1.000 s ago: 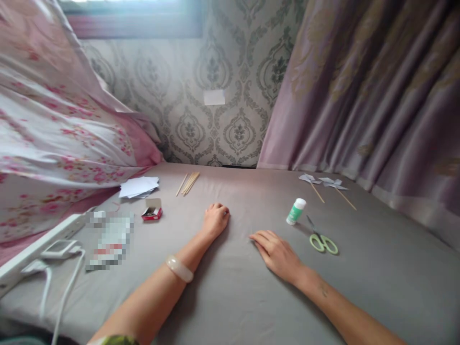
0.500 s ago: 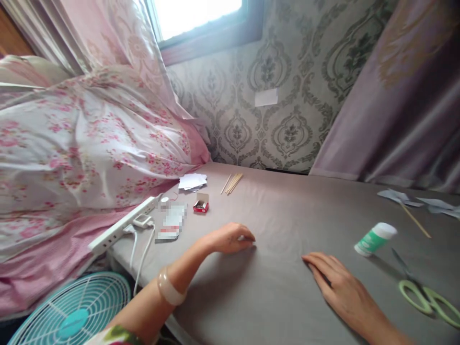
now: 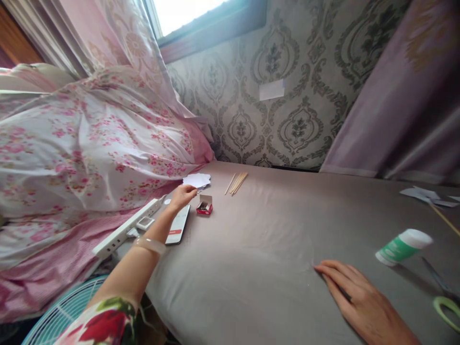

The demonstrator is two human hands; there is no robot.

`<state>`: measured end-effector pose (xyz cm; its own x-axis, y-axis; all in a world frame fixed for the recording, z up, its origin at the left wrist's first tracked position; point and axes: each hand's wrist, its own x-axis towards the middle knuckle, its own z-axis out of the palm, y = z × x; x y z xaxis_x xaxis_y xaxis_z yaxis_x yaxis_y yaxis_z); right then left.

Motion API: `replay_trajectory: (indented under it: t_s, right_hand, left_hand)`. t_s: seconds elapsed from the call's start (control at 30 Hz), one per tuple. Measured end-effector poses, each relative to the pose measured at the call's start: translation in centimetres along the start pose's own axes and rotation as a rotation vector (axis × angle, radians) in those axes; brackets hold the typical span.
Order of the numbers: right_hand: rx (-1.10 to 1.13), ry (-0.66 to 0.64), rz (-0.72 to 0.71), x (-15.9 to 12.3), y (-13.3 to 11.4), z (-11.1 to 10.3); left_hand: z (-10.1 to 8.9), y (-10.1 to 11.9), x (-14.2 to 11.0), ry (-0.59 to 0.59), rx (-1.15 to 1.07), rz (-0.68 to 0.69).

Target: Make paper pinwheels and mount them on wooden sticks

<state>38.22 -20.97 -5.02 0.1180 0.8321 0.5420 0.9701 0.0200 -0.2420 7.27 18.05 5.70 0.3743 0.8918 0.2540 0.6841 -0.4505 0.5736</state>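
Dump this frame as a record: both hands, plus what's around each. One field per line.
left hand: at the near edge of the white paper stack; contact unclear
left hand: fingers bunched, grip unclear
paper stack: white, by the floral cloth
red box: flap up, right of the phone
sticks: bunched, one lying apart on the left
right hand: resting palm down
glue stick: beyond right hand, white cap
scissors: cut off by right edge
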Motion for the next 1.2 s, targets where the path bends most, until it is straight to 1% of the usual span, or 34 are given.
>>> replay_trajectory:
  t_s: [0.1,0.23,0.37,0.5,0.7,0.93,1.07,1.2]
  right_hand:
    - [0.014,0.000,0.011,0.1,-0.1,0.0]
    - [0.024,0.003,0.013,0.0,0.0,-0.1]
    - [0.022,0.002,0.013,-0.2,0.3,0.1]
    - [0.011,0.020,0.008,-0.3,0.3,0.3]
    - [0.031,-0.005,0.051,-0.1,-0.2,0.1]
    - [0.053,-0.013,0.064,0.2,-0.5,-0.2]
    - [0.063,-0.021,0.072,0.5,-0.7,-0.3]
    - [0.079,-0.040,0.095,1.0,-1.3,-0.7]
  left_hand:
    - [-0.3,-1.0,2.5,0.030,0.070,-0.035]
    - [0.4,-1.2,5.1,0.026,0.189,-0.072]
    - [1.2,-1.2,6.9,0.009,0.315,-0.132]
    - [1.7,-1.3,7.9,-0.034,0.391,-0.166]
    - [1.7,-1.2,8.5,-0.090,0.441,-0.151]
    - [1.4,-1.4,8.2,-0.100,0.444,-0.122]
    - [1.5,-1.4,7.9,-0.052,0.456,-0.125]
    - [1.5,-0.5,7.2,0.034,0.492,-0.134]
